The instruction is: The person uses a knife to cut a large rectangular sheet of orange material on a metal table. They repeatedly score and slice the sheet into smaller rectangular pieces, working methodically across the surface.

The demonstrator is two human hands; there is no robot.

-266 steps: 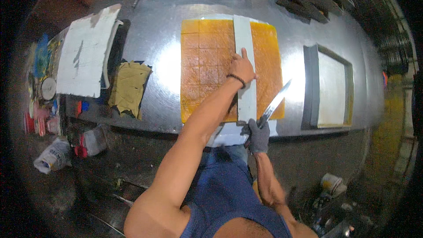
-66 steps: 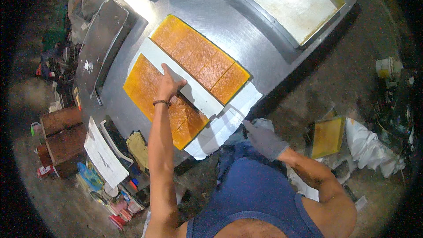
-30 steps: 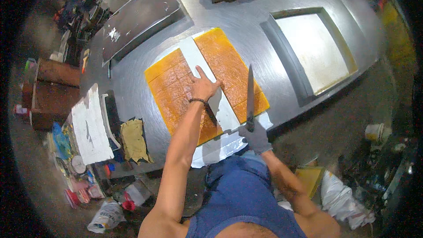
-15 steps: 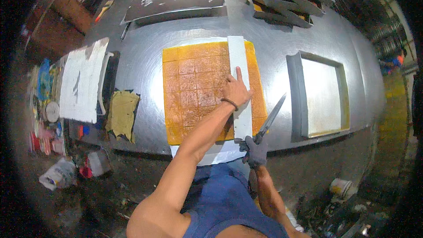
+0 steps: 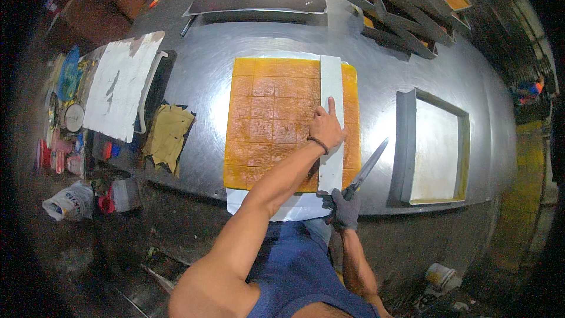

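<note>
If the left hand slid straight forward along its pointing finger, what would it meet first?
The left hand would likely just follow the white straightedge across the orange slab; beyond lies bare metal table.

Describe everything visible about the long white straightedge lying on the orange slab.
The long white straightedge is a flat, narrow strip, plain and matte, maybe plastic or painted wood. It lies lengthwise across the orange scored slab, near the slab's right edge, leaving a thin orange band beyond it. Its near end overhangs the slab onto the white sheet beneath. The bare left hand presses flat on its middle. The gloved right hand holds a long-bladed knife just to its right, apart from it.
</note>
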